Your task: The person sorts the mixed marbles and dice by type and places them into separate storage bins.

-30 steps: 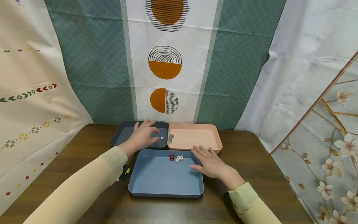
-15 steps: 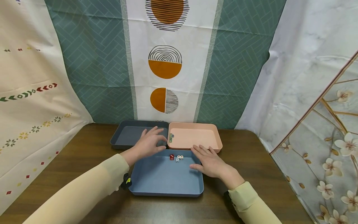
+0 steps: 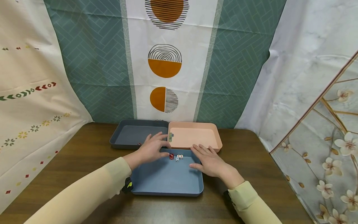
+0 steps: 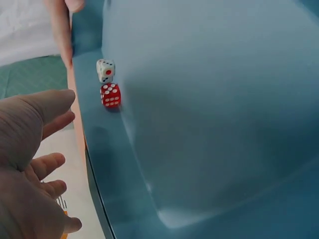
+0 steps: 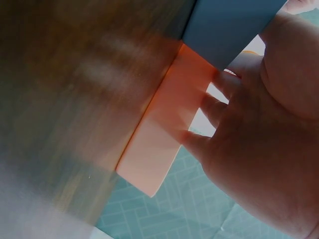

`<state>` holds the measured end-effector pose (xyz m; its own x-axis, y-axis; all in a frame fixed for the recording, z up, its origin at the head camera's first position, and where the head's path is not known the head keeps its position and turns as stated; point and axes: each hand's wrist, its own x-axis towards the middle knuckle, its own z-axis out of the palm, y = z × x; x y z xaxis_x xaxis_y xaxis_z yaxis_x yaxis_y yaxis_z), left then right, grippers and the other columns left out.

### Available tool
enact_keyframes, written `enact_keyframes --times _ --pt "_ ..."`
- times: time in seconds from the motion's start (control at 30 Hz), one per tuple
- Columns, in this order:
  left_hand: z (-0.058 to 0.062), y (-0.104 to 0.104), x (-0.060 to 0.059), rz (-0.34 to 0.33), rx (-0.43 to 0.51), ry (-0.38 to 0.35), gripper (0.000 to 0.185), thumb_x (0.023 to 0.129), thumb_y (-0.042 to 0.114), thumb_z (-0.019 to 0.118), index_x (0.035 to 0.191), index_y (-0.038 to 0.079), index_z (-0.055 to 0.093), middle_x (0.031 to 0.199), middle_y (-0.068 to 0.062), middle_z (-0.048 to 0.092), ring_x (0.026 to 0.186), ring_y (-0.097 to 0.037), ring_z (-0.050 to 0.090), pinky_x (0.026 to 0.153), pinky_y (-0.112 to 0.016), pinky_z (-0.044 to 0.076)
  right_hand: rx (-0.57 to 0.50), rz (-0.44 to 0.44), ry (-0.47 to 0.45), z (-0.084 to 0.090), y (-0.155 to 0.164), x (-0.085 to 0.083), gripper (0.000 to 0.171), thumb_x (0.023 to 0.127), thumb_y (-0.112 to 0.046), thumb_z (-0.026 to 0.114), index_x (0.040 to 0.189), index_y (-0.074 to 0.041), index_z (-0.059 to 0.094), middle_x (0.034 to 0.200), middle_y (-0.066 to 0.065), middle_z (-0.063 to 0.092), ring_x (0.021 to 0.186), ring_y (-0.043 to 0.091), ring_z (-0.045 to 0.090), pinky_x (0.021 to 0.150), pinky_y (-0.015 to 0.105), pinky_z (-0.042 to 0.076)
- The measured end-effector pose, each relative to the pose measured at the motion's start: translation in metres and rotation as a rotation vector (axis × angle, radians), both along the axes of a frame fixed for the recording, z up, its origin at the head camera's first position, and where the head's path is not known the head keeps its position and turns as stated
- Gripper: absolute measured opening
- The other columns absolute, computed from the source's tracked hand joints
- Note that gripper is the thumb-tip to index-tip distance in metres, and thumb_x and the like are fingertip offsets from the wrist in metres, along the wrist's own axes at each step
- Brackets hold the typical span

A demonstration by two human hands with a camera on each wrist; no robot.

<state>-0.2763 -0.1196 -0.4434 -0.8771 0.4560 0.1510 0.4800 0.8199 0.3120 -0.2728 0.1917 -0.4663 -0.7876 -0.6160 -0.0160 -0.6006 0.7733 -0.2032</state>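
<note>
Dice: the red die (image 3: pixel 171 156) lies at the far edge of the blue tray (image 3: pixel 165 183), with two white dice (image 3: pixel 179 157) just beside it on its right. Your left hand (image 3: pixel 152 149) hovers over the tray's far left corner, fingers relaxed and slightly spread, fingertips just beside the red die and holding nothing; the left wrist view shows the red die (image 4: pixel 110 95) apart from your fingers (image 4: pixel 47 107). Your right hand (image 3: pixel 211 161) rests flat on the tray's far right rim, fingers straight and slightly spread. Beyond, on the wooden table (image 3: pixel 84 155), the dark grey tray (image 3: pixel 131 133) and the pink tray (image 3: pixel 195 137) stand side by side, touching; small greenish pieces (image 3: pixel 170 137) lie at the pink tray's left wall
</note>
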Motion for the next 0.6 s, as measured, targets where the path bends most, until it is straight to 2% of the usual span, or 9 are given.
enact_keyframes --times 0.33,0.6 --pt "-0.004 0.005 0.006 -0.032 -0.056 0.018 0.024 0.096 0.031 0.089 0.117 0.020 0.086 0.166 -0.019 0.052 0.162 -0.048 0.032 0.123 -0.082 0.017 0.004 0.004 -0.004 0.000 0.001 0.000 0.085 0.110 -0.057 0.062 0.174 -0.008 0.035 0.180 0.011 0.031 0.168 0.036 0.022 0.132 0.067 0.012" --pt "-0.007 0.011 0.004 -0.032 -0.095 0.026 0.022 0.095 0.031 0.090 0.115 0.021 0.087 0.164 -0.017 0.054 0.161 -0.046 0.033 0.123 -0.081 0.018 -0.002 0.005 -0.001 -0.001 0.001 -0.001 0.085 0.110 -0.057 0.062 0.174 -0.008 0.035 0.180 0.011 0.031 0.168 0.037 0.022 0.132 0.066 0.012"
